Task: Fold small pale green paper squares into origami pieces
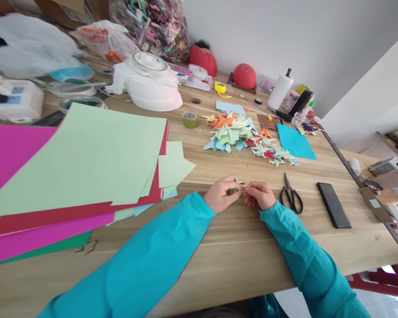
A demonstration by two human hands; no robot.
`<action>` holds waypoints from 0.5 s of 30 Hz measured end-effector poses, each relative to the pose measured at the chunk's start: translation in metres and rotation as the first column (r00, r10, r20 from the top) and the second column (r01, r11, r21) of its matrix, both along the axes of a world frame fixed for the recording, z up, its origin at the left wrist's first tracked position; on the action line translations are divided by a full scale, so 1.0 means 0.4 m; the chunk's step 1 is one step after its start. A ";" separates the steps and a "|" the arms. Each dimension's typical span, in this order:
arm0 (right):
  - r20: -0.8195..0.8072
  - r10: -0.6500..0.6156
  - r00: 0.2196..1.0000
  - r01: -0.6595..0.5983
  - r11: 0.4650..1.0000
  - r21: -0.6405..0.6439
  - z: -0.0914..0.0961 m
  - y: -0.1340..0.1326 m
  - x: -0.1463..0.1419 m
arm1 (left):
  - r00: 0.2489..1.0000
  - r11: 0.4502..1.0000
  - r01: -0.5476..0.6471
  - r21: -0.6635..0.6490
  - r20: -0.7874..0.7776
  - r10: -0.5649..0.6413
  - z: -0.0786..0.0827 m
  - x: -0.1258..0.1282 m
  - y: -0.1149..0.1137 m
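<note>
My left hand [221,193] and my right hand [260,194] meet at the middle of the wooden table [239,247], both in teal sleeves. Their fingers are pinched together on a small folded piece of pale green paper [239,181], only partly visible between them. Black scissors [292,195] lie just right of my right hand. A heap of folded paper shapes [243,138] in green, blue, orange and red lies beyond my hands.
A stack of large coloured paper sheets [76,168] covers the left of the table. A black phone [333,204] lies to the right of the scissors, a blue sheet [295,141] beyond them. A white appliance [149,86], a tape roll [189,119], plastic bags and bottles crowd the far edge.
</note>
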State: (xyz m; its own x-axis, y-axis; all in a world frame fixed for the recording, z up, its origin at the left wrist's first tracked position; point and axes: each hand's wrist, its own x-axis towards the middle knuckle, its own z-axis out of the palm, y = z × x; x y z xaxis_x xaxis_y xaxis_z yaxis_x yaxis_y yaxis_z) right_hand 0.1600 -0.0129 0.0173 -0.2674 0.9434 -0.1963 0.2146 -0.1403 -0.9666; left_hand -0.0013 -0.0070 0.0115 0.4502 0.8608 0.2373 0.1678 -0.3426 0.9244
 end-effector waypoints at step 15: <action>-0.099 0.061 0.993 -0.075 0.986 -0.151 0.010 0.012 0.010 | 0.998 0.997 0.050 0.051 -0.027 -0.048 -0.006 0.000 0.002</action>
State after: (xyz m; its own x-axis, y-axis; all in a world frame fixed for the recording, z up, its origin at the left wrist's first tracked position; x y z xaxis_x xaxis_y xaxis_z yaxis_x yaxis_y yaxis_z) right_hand 0.1640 -0.0079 0.0212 -0.3538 0.8829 -0.3088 0.1386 -0.2771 -0.9508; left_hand -0.0012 -0.0061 0.0090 0.4980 0.8243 0.2692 0.1728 -0.3985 0.9007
